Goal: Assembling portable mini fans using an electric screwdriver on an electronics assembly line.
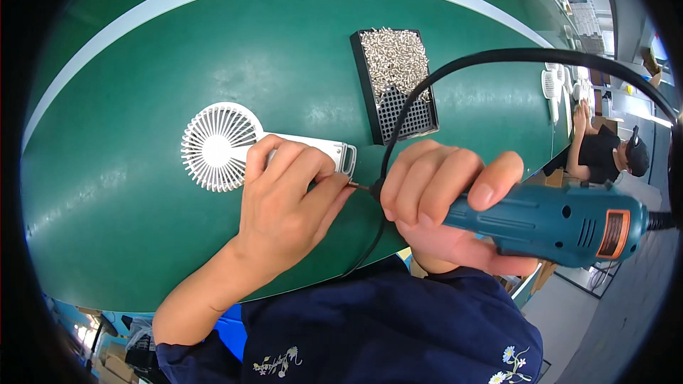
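Note:
A white handheld fan (220, 148) with a round slatted head lies on the green table, its handle pointing right. My left hand (284, 195) reaches over the handle with curled fingers. Its thumb and forefinger are pinched together at the tip of a thin metal bit; what lies between them is too small to make out. My right hand (448, 199) is wrapped round a teal electric screwdriver (555, 220). The tool lies almost level, its bit pointing left at the left fingertips beside the handle's end.
A black perforated tray (405, 117) heaped with small silvery screws (391, 60) stands beyond my hands. A black cable (512, 57) arches over the right side. More white fans (551, 89) lie at the far right, near a person in black (605, 156).

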